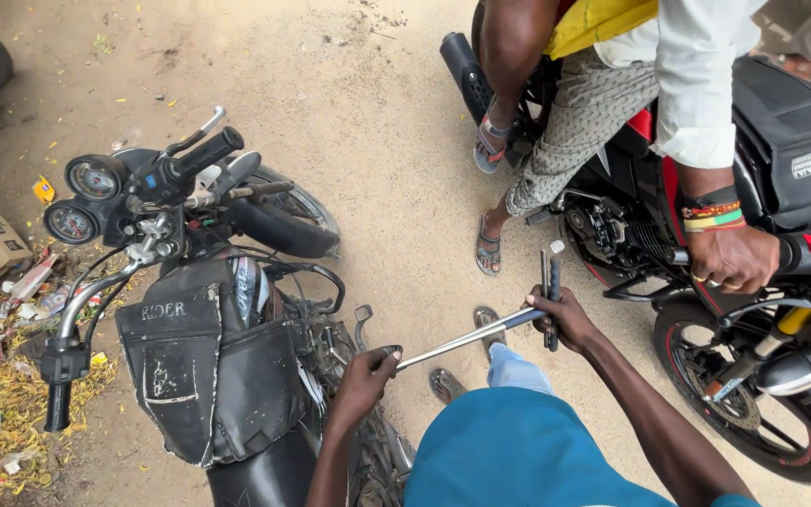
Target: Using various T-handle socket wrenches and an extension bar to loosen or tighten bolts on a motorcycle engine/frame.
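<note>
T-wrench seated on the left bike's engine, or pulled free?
Cannot tell. Left hand covers the T-wrench tip at the engine; right hand holds its crossbar end.

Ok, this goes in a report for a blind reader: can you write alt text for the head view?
Seen from above, a person's right hand grips the crossbar of a long T-handle wrench while the left hand steadies its far end at a black motorcycle. Beside them, someone sits on a second motorcycle on sandy ground.
</note>
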